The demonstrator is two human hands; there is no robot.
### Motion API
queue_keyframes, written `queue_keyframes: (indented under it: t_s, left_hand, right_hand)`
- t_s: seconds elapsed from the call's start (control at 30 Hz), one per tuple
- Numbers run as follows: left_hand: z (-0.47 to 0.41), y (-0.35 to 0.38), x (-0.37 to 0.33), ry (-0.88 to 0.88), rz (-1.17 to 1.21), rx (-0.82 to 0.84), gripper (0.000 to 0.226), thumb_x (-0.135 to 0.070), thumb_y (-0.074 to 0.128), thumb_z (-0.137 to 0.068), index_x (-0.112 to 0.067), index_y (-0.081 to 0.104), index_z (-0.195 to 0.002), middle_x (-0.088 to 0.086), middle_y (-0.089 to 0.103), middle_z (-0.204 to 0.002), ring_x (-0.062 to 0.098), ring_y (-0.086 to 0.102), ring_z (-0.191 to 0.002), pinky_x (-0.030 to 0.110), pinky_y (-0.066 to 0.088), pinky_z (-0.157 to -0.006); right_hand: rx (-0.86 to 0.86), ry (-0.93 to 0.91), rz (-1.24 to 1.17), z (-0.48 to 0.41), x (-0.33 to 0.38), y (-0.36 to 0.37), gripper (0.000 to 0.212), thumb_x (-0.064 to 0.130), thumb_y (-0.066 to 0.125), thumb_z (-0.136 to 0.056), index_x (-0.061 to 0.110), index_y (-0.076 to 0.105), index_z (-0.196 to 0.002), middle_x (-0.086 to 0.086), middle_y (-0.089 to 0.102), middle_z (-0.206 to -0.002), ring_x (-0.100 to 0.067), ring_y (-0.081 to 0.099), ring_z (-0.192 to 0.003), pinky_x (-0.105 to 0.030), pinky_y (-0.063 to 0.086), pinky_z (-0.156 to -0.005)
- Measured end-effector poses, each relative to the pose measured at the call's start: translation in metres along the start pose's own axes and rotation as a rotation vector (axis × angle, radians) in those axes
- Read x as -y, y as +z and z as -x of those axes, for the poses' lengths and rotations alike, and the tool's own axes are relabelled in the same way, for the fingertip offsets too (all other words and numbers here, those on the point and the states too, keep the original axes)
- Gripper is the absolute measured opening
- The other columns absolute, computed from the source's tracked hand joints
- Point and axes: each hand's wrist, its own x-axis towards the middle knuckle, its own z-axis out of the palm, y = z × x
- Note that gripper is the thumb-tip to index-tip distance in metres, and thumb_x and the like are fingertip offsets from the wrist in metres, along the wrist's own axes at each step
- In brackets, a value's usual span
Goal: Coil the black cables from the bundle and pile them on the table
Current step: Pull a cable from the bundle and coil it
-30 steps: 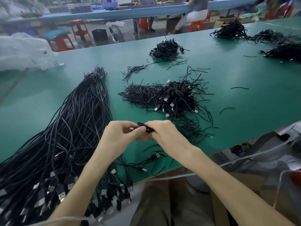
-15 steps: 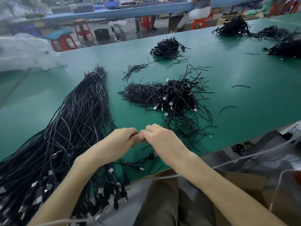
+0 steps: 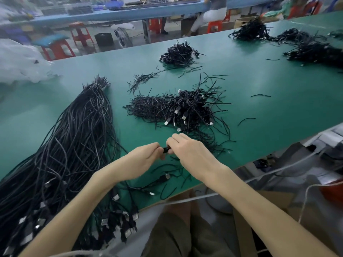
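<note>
A long bundle of straight black cables (image 3: 74,141) with silver USB plugs lies along the left of the green table (image 3: 259,86), its plug ends hanging over the near edge. A pile of coiled black cables (image 3: 187,108) sits in the middle. My left hand (image 3: 141,160) and my right hand (image 3: 189,153) meet just above the table near the front edge. Both pinch a small black cable (image 3: 165,150) between their fingertips; most of it is hidden by the fingers. A loose cable with a USB plug (image 3: 165,177) lies under my wrists.
Black twist ties (image 3: 144,108) lie heaped left of the coiled pile, with loose ones scattered around. More cable piles sit at the back centre (image 3: 178,54) and far right (image 3: 313,51). A white plastic bag (image 3: 20,62) rests at the far left. A person sits at a far bench.
Both hands stayed together near the front edge, drifting slightly left and closer. The coil seen between the fingers a second ago is now mostly covered by them.
</note>
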Motion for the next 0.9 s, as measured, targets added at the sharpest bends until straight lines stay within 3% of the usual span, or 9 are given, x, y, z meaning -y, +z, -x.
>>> queue_keyframes:
  t_s: [0.07, 0.13, 0.23, 0.37, 0.47, 0.57, 0.67, 0.8, 0.9]
  left_hand:
    - [-0.003, -0.003, -0.003, 0.043, 0.091, 0.044, 0.034, -0.032, 0.032, -0.112, -0.019, 0.062, -0.104, -0.007, 0.048, -0.075, 0.003, 0.046, -0.062, 0.017, 0.038, -0.063]
    - [-0.004, -0.006, -0.004, 0.075, 0.150, 0.042, 0.038, -0.031, 0.031, -0.112, -0.012, 0.059, -0.095, -0.007, 0.043, -0.070, 0.002, 0.043, -0.054, 0.014, 0.036, -0.057]
    - [-0.009, -0.002, -0.004, 0.088, 0.140, -0.041, 0.039, -0.029, 0.031, -0.112, -0.014, 0.042, -0.078, -0.006, 0.039, -0.067, 0.007, 0.034, -0.053, 0.018, 0.031, -0.054]
    - [-0.022, 0.000, 0.006, 0.009, 0.267, -0.255, 0.037, -0.024, 0.029, -0.113, -0.013, 0.038, -0.079, -0.007, 0.036, -0.065, 0.007, 0.031, -0.052, 0.018, 0.030, -0.050]
    - [-0.032, -0.003, 0.019, -0.127, 0.554, -0.363, 0.038, -0.024, 0.028, -0.113, -0.016, 0.035, -0.077, -0.007, 0.029, -0.059, 0.009, 0.024, -0.045, 0.020, 0.023, -0.041]
    - [-0.035, 0.007, 0.028, -0.172, 0.690, -0.385, 0.037, -0.030, 0.027, -0.113, -0.016, 0.039, -0.081, -0.007, 0.032, -0.060, 0.011, 0.024, -0.045, 0.024, 0.020, -0.041]
    - [-0.037, 0.017, 0.031, -0.178, 0.720, -0.411, 0.035, -0.032, 0.028, -0.113, -0.015, 0.042, -0.086, -0.008, 0.034, -0.060, 0.011, 0.024, -0.047, 0.022, 0.021, -0.040]
    - [-0.036, 0.017, 0.029, -0.155, 0.710, -0.418, 0.036, -0.033, 0.028, -0.113, -0.014, 0.043, -0.086, -0.005, 0.033, -0.063, 0.010, 0.024, -0.047, 0.021, 0.021, -0.040]
    - [-0.033, 0.018, 0.027, -0.141, 0.710, -0.417, 0.038, -0.031, 0.028, -0.114, -0.013, 0.043, -0.085, -0.005, 0.034, -0.062, 0.010, 0.025, -0.046, 0.021, 0.022, -0.040]
  right_hand:
    - [-0.010, 0.003, 0.013, -0.001, -0.001, -0.001, 0.019, 0.003, 0.045, -0.100, 0.014, 0.051, -0.114, 0.001, 0.053, -0.113, -0.018, 0.049, -0.110, -0.031, 0.050, -0.088]
    - [-0.021, -0.008, 0.025, -0.006, -0.005, 0.001, 0.029, -0.006, 0.053, -0.094, 0.014, 0.051, -0.114, 0.001, 0.053, -0.113, -0.019, 0.050, -0.112, -0.032, 0.050, -0.093]
    - [-0.079, 0.006, 0.029, -0.012, -0.007, 0.002, 0.017, 0.010, 0.059, -0.101, 0.012, 0.058, -0.117, -0.002, 0.060, -0.112, -0.022, 0.055, -0.110, -0.035, 0.048, -0.092]
    - [-0.313, 0.199, 0.141, -0.010, -0.012, 0.003, 0.054, 0.016, 0.071, -0.092, 0.005, 0.050, -0.141, -0.013, 0.053, -0.136, -0.031, 0.048, -0.130, -0.042, 0.039, -0.113]
    - [-0.397, 0.340, 0.176, 0.002, -0.018, 0.002, 0.051, 0.025, 0.075, -0.089, 0.004, 0.053, -0.130, -0.014, 0.051, -0.129, -0.033, 0.049, -0.123, -0.042, 0.042, -0.106]
    - [-0.279, 0.452, 0.157, 0.016, -0.026, 0.009, 0.040, 0.039, 0.073, -0.091, 0.011, 0.059, -0.117, -0.006, 0.054, -0.113, -0.027, 0.050, -0.108, -0.038, 0.038, -0.095]
    - [-0.089, 0.610, -0.036, 0.025, -0.034, 0.022, 0.037, 0.049, 0.063, -0.095, 0.021, 0.058, -0.118, 0.000, 0.051, -0.117, -0.022, 0.043, -0.115, -0.036, 0.032, -0.100]
    - [-0.116, 0.625, -0.158, 0.023, -0.038, 0.025, 0.015, 0.039, 0.067, -0.095, 0.026, 0.060, -0.098, 0.006, 0.054, -0.103, -0.020, 0.042, -0.109, -0.035, 0.029, -0.094]
    - [-0.088, 0.632, -0.134, 0.018, -0.043, 0.021, 0.012, 0.037, 0.069, -0.094, 0.026, 0.065, -0.094, 0.007, 0.059, -0.098, -0.020, 0.043, -0.106, -0.036, 0.027, -0.092]
